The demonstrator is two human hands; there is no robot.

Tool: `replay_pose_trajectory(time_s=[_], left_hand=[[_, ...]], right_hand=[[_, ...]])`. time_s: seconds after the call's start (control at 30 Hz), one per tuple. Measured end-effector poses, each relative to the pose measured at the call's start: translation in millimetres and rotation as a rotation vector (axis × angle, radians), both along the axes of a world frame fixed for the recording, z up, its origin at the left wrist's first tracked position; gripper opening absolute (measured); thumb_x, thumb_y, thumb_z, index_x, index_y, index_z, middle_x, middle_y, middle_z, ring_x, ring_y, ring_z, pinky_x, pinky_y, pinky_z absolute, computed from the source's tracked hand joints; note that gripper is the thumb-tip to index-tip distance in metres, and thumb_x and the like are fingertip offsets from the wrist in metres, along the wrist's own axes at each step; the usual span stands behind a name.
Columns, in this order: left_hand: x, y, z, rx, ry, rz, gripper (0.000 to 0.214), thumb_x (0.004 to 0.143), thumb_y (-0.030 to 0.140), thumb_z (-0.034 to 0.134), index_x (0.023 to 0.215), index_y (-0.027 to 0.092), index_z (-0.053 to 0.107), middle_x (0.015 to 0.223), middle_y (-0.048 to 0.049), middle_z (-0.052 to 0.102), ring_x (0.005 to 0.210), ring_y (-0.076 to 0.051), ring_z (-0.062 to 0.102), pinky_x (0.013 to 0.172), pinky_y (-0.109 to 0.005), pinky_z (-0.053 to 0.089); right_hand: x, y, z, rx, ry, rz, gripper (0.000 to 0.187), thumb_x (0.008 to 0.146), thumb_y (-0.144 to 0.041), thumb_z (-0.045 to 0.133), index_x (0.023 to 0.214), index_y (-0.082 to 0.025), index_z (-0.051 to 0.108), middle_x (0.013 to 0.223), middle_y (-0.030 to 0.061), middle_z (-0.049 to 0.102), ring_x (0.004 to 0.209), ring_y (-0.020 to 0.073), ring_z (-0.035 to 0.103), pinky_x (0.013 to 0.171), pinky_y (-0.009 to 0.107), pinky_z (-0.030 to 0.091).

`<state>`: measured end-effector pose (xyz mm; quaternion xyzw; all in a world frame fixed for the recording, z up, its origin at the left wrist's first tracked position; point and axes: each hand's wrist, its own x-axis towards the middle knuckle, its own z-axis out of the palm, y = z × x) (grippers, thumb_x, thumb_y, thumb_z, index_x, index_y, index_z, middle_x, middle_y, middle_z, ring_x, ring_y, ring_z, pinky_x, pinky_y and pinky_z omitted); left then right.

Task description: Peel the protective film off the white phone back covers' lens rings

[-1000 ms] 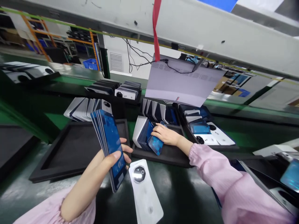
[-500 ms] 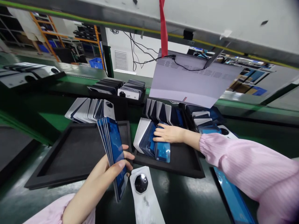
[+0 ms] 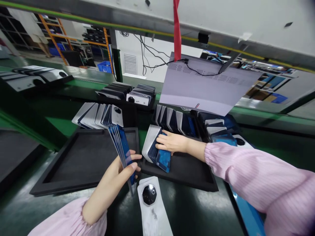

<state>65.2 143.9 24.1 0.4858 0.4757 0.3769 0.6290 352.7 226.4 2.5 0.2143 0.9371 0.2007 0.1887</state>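
My left hand [image 3: 119, 171] is closed round a fanned stack of phone back covers [image 3: 121, 148] with blue film, held upright above the bench. My right hand [image 3: 171, 143] reaches into a black tray [image 3: 189, 173] and rests with bent fingers on a row of leaning covers [image 3: 154, 147]; the nearest blue-filmed cover [image 3: 164, 159] is under its fingers. A single white cover with a round black camera ring [image 3: 152, 205] lies flat on the bench just below my left hand.
A large empty black tray [image 3: 81, 162] sits at the left. More rows of covers [image 3: 98, 115] stand behind it and at the right [image 3: 216, 127]. A tilted white panel [image 3: 209, 88] hangs overhead. The green conveyor [image 3: 59, 124] runs behind.
My left hand has turned its stack more edge-on and drawn it slightly right. My right hand has slid a little left along the row, tipping the front blue cover.
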Motion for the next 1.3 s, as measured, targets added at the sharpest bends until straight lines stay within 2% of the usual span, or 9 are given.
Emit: replay_pose_trajectory(time_s=[0.2,0.33,0.47,0.63,0.77,1.0,1.1,1.2,1.3], left_hand=[[17.3,18.7,-18.6,-0.014,0.003,-0.053,0.055,0.087,0.04,0.072,0.131,0.011,0.058,0.081,-0.0047,0.075,0.085,-0.028,0.075,0.075,-0.038,0.061],[27.2,26.5,-26.4,-0.05,0.002,-0.093,0.052,0.089,0.047,0.068,0.127,0.013,0.06,0.079,-0.004,0.076,0.078,-0.027,0.075,0.073,-0.038,0.061],[30.9,29.8,-29.3,-0.053,0.031,-0.137,0.05,0.091,0.052,0.062,0.123,0.014,0.059,0.076,-0.0027,0.075,0.07,-0.024,0.073,0.067,-0.036,0.058],[34.9,28.2,-27.4,0.057,0.096,-0.218,0.046,0.085,0.043,0.07,0.121,0.016,0.058,0.079,-0.0023,0.075,0.075,-0.025,0.072,0.073,-0.036,0.057],[43.0,24.5,-27.0,0.12,0.168,-0.282,0.043,0.081,0.033,0.074,0.12,0.019,0.063,0.071,0.0021,0.071,0.071,-0.025,0.071,0.072,-0.035,0.054],[57.1,21.7,-21.0,0.148,0.229,-0.315,0.047,0.077,0.032,0.074,0.121,0.017,0.062,0.071,0.0029,0.065,0.062,-0.021,0.063,0.057,-0.029,0.046],[59.2,23.2,-17.4,0.142,0.223,-0.317,0.047,0.078,0.03,0.072,0.122,0.017,0.062,0.072,0.0028,0.066,0.061,-0.02,0.063,0.057,-0.029,0.045],[58.3,27.0,-18.6,0.128,0.18,-0.331,0.046,0.079,0.027,0.071,0.123,0.017,0.063,0.075,0.0014,0.068,0.065,-0.021,0.065,0.058,-0.03,0.047],[54.9,33.5,-24.6,0.094,0.085,-0.359,0.043,0.08,0.027,0.074,0.121,0.018,0.065,0.077,0.0005,0.07,0.074,-0.023,0.069,0.066,-0.031,0.052]], right_hand=[[15.8,-7.5,10.8,-0.048,0.02,0.012,0.046,0.099,-0.041,0.068,0.138,-0.019,0.059,0.135,0.0114,0.064,0.119,0.0282,0.066,0.097,0.05,0.058],[24.0,-20.9,15.1,-0.033,0.057,-0.004,0.041,0.1,-0.033,0.067,0.138,-0.019,0.059,0.133,0.0106,0.065,0.114,0.0255,0.068,0.091,0.045,0.061],[18.1,-20.3,8.0,0.006,0.088,-0.018,0.027,0.101,-0.031,0.066,0.125,-0.017,0.065,0.119,0.0072,0.07,0.099,0.0202,0.071,0.082,0.038,0.062],[23.9,-18.5,0.8,0.038,0.135,-0.013,0.021,0.101,-0.032,0.067,0.115,-0.016,0.068,0.112,0.0055,0.071,0.095,0.0186,0.071,0.083,0.038,0.062],[43.0,-33.5,-8.0,0.103,0.229,-0.109,0.02,0.1,-0.031,0.067,0.115,-0.017,0.068,0.113,0.0058,0.071,0.097,0.0192,0.071,0.084,0.039,0.062],[59.8,-46.5,-35.4,0.173,0.508,-0.373,0.029,0.1,-0.03,0.067,0.126,-0.018,0.066,0.131,0.0094,0.067,0.112,0.0242,0.069,0.094,0.046,0.06],[61.4,-45.4,-40.8,0.09,0.636,-0.448,0.029,0.1,-0.03,0.067,0.127,-0.02,0.066,0.135,0.0097,0.066,0.117,0.0253,0.067,0.099,0.049,0.058],[59.9,-52.6,-44.3,-0.063,0.772,-0.513,0.027,0.1,-0.03,0.067,0.125,-0.019,0.067,0.133,0.0092,0.067,0.114,0.0241,0.068,0.096,0.046,0.06],[49.6,-72.0,-53.0,-0.134,0.983,-0.661,0.043,0.101,-0.031,0.066,0.141,-0.021,0.057,0.151,0.0126,0.054,0.123,0.0286,0.065,0.098,0.05,0.059]])
